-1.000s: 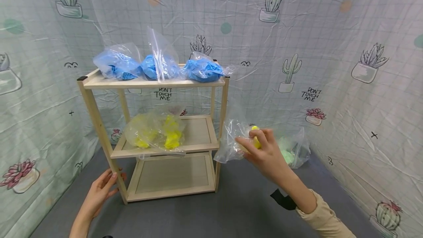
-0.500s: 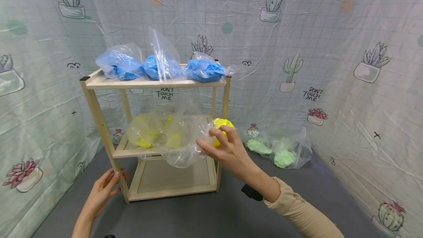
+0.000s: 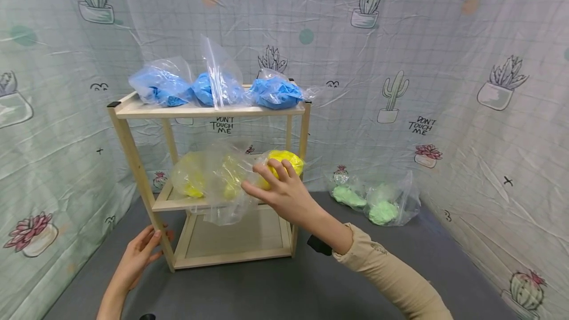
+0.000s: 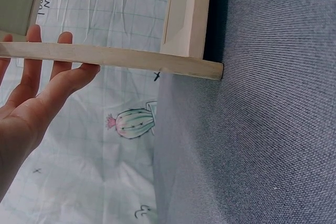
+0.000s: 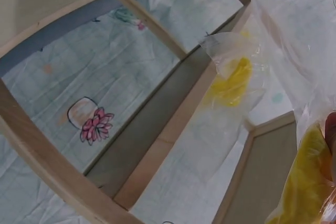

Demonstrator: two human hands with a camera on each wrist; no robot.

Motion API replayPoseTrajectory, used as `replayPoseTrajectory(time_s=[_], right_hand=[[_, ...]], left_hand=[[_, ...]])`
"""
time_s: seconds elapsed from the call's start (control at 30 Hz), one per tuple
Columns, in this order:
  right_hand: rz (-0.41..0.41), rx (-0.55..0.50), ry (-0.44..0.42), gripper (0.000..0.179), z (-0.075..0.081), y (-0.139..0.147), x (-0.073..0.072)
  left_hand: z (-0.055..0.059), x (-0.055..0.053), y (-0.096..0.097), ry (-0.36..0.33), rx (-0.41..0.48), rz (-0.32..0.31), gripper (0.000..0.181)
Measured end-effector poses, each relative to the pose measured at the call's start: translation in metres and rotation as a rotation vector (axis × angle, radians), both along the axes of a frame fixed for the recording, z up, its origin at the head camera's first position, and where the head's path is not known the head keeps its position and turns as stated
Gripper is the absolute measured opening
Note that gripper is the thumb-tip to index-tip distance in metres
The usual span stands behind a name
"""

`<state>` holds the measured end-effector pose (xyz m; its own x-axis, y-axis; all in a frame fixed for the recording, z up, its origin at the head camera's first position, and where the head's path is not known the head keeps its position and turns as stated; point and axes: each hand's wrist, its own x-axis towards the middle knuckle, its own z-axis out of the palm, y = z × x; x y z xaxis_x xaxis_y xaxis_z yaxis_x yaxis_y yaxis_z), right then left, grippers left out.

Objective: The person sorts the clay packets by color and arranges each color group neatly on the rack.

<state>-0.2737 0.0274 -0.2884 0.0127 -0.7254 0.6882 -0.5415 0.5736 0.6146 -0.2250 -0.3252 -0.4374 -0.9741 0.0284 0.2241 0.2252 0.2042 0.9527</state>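
Observation:
My left hand (image 3: 135, 255) grips the front left post (image 3: 139, 177) of a light wooden shelf low down. In the left wrist view the thumb lies on one side of the post (image 4: 136, 59) and the fingers on the other. My right hand (image 3: 289, 199) holds a clear plastic bag with a yellow lump (image 3: 288, 158) at the right end of the middle shelf board (image 3: 173, 205). Two more bags with yellow lumps (image 3: 194, 189) lie on that board to its left, partly hidden by the held bag's loose plastic. Whether the held bag touches the board cannot be told.
Three clear bags with blue lumps (image 3: 277, 94) stand on the top board (image 3: 178, 112). Bags with pale green lumps (image 3: 383, 213) lie on the dark grey table (image 3: 364, 270) right of the shelf. A cactus-print curtain (image 3: 346, 63) encloses the back and sides.
My right hand has carried the yellow bag leftward from beside the shelf to over the right end of the middle board. My left hand stays on the post.

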Motion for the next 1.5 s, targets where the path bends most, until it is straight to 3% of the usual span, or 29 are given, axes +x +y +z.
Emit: replayPoseTrajectory(time_s=[0.27, 0.53, 0.73, 1.1, 1.33, 1.4, 1.5], right_hand=[[-0.044, 0.048, -0.017, 0.033, 0.008, -0.011, -0.016], [-0.035, 0.070, -0.131, 0.033, 0.007, -0.005, -0.038], [-0.063, 0.093, -0.204, 0.033, 0.005, -0.002, -0.044], [-0.107, 0.208, -0.310, 0.047, 0.004, -0.004, -0.046], [-0.082, 0.181, -0.303, 0.044, -0.003, -0.001, -0.042], [-0.081, 0.170, -0.360, 0.048, -0.004, 0.001, -0.037], [-0.074, 0.168, -0.522, 0.057, -0.004, 0.006, -0.028]], left_hand=[[0.000, 0.000, 0.000, 0.007, 0.001, -0.006, 0.034], [0.001, 0.002, 0.000, -0.010, -0.003, 0.005, 0.034], [0.001, 0.001, 0.001, -0.012, -0.005, 0.008, 0.033], [0.001, 0.001, 0.001, -0.012, 0.002, 0.006, 0.033], [0.000, 0.001, 0.001, -0.012, 0.002, 0.006, 0.033], [0.001, 0.001, 0.001, -0.013, 0.008, 0.005, 0.031], [0.002, 0.000, 0.001, -0.010, 0.014, 0.002, 0.029]])
